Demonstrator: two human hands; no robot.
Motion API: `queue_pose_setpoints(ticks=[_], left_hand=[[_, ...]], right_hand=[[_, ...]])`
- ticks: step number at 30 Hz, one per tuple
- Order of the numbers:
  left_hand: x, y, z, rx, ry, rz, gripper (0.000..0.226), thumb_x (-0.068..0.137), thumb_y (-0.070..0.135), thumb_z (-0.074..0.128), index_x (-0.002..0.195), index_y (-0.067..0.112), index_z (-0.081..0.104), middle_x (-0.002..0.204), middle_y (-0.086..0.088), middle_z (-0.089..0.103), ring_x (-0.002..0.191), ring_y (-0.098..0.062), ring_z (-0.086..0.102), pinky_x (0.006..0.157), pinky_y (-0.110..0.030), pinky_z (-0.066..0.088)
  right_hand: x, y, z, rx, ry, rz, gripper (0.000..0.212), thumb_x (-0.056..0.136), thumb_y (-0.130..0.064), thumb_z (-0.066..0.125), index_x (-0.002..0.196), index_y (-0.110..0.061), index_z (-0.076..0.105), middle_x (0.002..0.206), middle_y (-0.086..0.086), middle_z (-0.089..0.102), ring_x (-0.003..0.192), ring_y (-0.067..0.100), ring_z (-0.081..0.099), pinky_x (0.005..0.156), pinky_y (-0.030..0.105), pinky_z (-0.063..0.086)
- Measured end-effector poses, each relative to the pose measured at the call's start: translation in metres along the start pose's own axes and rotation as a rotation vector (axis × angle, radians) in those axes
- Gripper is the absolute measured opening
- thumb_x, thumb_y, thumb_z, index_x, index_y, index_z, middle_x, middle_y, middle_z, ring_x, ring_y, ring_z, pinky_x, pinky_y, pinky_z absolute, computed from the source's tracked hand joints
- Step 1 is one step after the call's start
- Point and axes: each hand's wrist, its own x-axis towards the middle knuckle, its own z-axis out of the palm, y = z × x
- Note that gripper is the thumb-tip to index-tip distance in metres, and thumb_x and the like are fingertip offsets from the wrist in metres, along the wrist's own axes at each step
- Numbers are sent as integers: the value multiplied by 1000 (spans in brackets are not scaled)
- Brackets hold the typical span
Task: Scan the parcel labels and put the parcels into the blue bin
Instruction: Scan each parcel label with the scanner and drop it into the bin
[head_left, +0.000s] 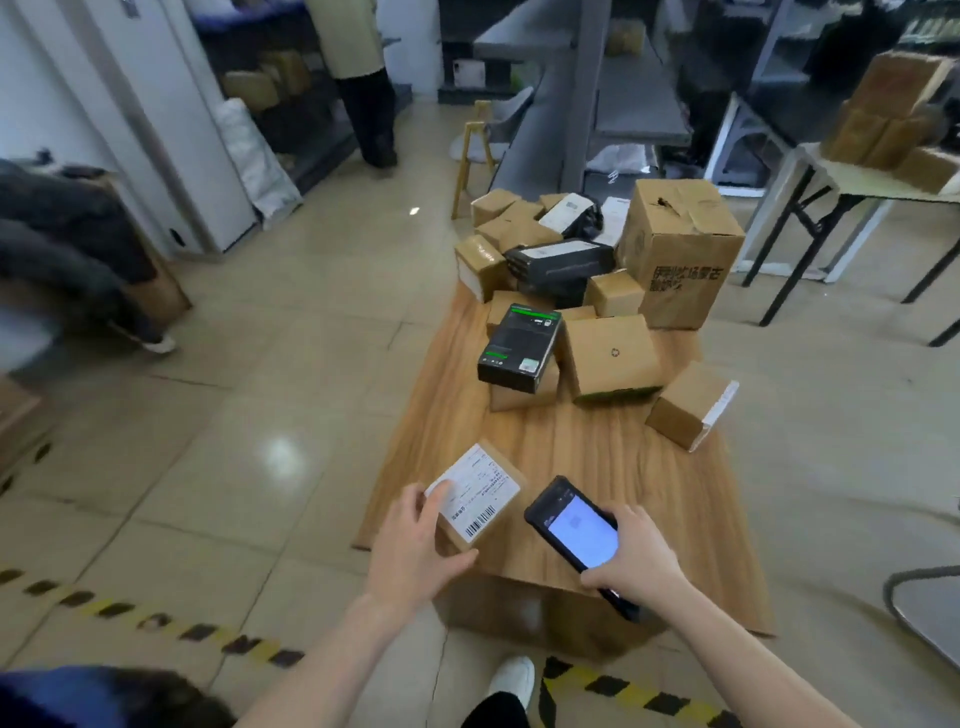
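Parcel (475, 499), a small brown box with a white label and a black barcode on top, sits at the near left corner of the wooden table (597, 467). The left hand (415, 551) holds it, with the thumb on the label and the other fingers curled around the near side. The right hand (636, 558) is closed around a black scanner (579, 540) with a lit blue-white screen, held just beside the parcel, above the table. Farther back on the table is a heap of more brown boxes, with a black box with green marks (519, 348) lying on top of 1 of them and a big cardboard box (678, 249) at the back right. The floor (260, 415) is shiny beige tile with yellow and black striped tape (156, 621) across it near the person's white shoe (514, 680). Grey shelves (639, 104) stand behind the table. Another person (358, 78) stands far off at the back left. A folding table (883, 187) with more boxes is at the right.
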Motion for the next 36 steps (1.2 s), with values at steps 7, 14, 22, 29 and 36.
queue_pose_setpoints(ticks=[7,14,22,29,36], left_hand=[[-185,-89,-37,-17,54,-488,100,60,78,59,145,36,27,125,14,33,112,-10,43,86,-23,43],[-349,-148,-84,-39,231,-957,96,64,73,64,144,30,31,128,11,34,114,-10,41,85,-24,44],[-471,-221,-97,-123,345,-1316,96,65,68,67,144,26,32,121,7,33,109,-11,44,83,-23,46],[-505,-361,-107,-302,426,-1572,90,72,54,75,145,21,33,122,3,31,110,-14,46,90,-25,47],[-499,-528,-69,-370,387,-1675,87,74,49,77,144,24,32,126,2,28,115,-16,44,95,-29,48]], right_hand=[[-46,-81,101,-32,-260,-253,92,53,-36,81,134,-22,40,117,-4,43,103,14,47,88,39,50],[-96,-180,194,-191,-515,-540,86,51,-36,81,128,-24,44,113,-3,45,100,14,49,84,37,52],[-149,-286,305,-229,-732,-667,88,46,-31,81,127,-22,47,111,-4,51,92,14,53,59,24,43],[-181,-405,430,-206,-833,-588,70,38,-27,78,101,-25,49,95,-7,51,81,9,52,60,30,48],[-175,-491,610,-244,-888,-474,75,47,-25,82,116,-23,51,110,-1,54,92,13,57,68,28,50]])
